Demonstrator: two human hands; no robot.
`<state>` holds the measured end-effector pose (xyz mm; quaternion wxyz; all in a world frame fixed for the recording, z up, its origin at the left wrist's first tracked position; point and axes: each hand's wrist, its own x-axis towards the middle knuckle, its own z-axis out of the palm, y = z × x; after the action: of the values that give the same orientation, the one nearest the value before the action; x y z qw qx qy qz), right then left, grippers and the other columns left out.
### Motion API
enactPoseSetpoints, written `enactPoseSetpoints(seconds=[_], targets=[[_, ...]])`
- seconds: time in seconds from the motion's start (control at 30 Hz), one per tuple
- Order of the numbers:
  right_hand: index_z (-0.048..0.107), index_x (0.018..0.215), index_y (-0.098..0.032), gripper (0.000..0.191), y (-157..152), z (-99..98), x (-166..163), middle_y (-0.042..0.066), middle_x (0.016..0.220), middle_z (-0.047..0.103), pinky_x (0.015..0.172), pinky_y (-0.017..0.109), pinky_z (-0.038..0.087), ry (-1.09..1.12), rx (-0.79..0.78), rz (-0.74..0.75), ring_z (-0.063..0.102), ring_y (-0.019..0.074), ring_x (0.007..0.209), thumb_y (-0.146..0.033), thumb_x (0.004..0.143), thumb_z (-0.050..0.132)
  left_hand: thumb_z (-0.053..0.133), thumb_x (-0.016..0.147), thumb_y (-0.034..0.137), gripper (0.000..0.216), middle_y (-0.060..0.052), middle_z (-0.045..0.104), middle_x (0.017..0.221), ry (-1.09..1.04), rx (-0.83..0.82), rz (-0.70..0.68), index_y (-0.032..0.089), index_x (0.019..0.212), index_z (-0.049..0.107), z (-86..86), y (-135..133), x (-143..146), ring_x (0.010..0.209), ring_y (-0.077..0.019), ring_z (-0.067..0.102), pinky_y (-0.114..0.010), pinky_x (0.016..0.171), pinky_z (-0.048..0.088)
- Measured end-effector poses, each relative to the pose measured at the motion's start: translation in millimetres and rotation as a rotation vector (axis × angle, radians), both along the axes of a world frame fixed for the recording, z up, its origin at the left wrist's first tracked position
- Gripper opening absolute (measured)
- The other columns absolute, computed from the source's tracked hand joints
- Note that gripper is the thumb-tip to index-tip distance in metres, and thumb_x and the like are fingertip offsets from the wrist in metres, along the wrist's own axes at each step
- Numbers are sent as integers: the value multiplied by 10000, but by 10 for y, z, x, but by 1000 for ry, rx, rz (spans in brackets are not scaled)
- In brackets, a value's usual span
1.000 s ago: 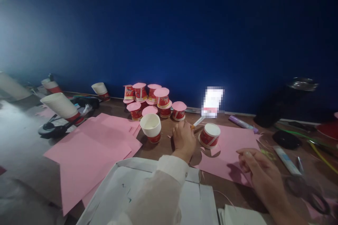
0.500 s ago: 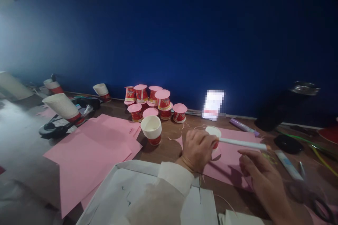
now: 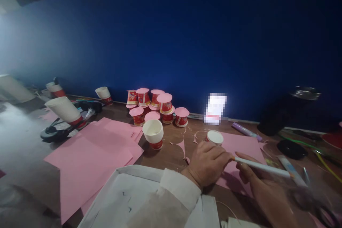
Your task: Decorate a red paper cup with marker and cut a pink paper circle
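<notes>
A slim white pen with orange ends slants across the right side. My left hand is closed on the pen's left end. My right hand has its thumb and forefinger closed around the pen near that same end. Just behind my left fingers is a red paper cup with a pale round top; its lower part is hidden, and I cannot tell whether my hand touches it. Under both hands and the cup lies a pink paper sheet.
Red cups with pink paper discs are stacked by the blue wall. A white-and-red cup stack stands in front. More pink sheets lie left, beside a white box. Scissors, a glue tube and a dark bottle are right.
The pen has moved down and to the right, away from the cup. My left hand moved with it, uncovering more of the cup. My right fingers have closed on the pen.
</notes>
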<state>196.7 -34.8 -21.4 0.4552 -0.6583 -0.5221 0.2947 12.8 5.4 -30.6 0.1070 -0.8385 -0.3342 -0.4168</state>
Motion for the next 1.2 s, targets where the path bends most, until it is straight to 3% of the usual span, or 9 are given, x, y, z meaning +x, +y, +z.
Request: enactPoseSetpoints(seconds=[0.13, 0.27, 0.37, 0.6, 0.93, 1.1, 1.2], targets=[[786, 856, -220, 462, -27, 4, -61, 16, 486, 591, 510, 325, 501, 52, 35, 8, 566, 205, 495, -655, 751, 671, 579, 978, 393, 212, -17, 727, 907, 44, -20, 0, 235, 1028, 711, -7, -10, 33, 867, -154, 617, -337, 784, 438], [746, 875, -218, 416, -36, -105, -79, 25, 574, 635, 543, 320, 501, 198, 58, 33, 569, 197, 544, -617, 765, 710, 582, 976, 399, 230, -22, 714, 908, 82, -17, -28, 226, 1087, 685, -19, -14, 40, 884, -173, 605, -347, 775, 422], [696, 746, -212, 416, -32, -163, -66, 24, 589, 617, 518, 295, 471, 259, 26, 5, 538, 170, 541, -627, 786, 697, 574, 983, 377, 193, -23, 698, 882, 125, -42, -18, 225, 1039, 677, -18, -23, 40, 878, -175, 593, -353, 769, 406], [564, 545, -202, 518, -50, -33, -99, 18, 536, 532, 462, 261, 399, 221, 57, 22, 477, 134, 497, -646, 776, 696, 591, 973, 352, 155, 3, 670, 815, 39, -1, -21, 214, 976, 662, 3, -55, 60, 819, -176, 544, -355, 758, 384], [640, 622, -208, 435, -34, -387, 97, 23, 531, 554, 423, 293, 407, 322, 73, -12, 475, 150, 456, -604, 784, 719, 585, 975, 386, 190, -15, 649, 817, 69, -12, -18, 228, 989, 691, -24, -74, 107, 815, -169, 545, -346, 754, 377], [684, 661, -202, 411, -49, -215, 44, 24, 531, 580, 440, 278, 430, 235, 60, 19, 520, 161, 486, -594, 775, 732, 608, 964, 377, 169, -4, 675, 791, 0, 20, -32, 236, 945, 699, 1, -69, 82, 793, -166, 556, -342, 760, 380], [736, 835, -200, 407, -57, -76, -55, 14, 574, 610, 477, 271, 470, 270, 94, 126, 548, 159, 509, -603, 809, 690, 612, 965, 325, 142, 1, 691, 769, -89, 36, -39, 218, 957, 707, 44, -72, 42, 760, -155, 561, -333, 753, 391]])
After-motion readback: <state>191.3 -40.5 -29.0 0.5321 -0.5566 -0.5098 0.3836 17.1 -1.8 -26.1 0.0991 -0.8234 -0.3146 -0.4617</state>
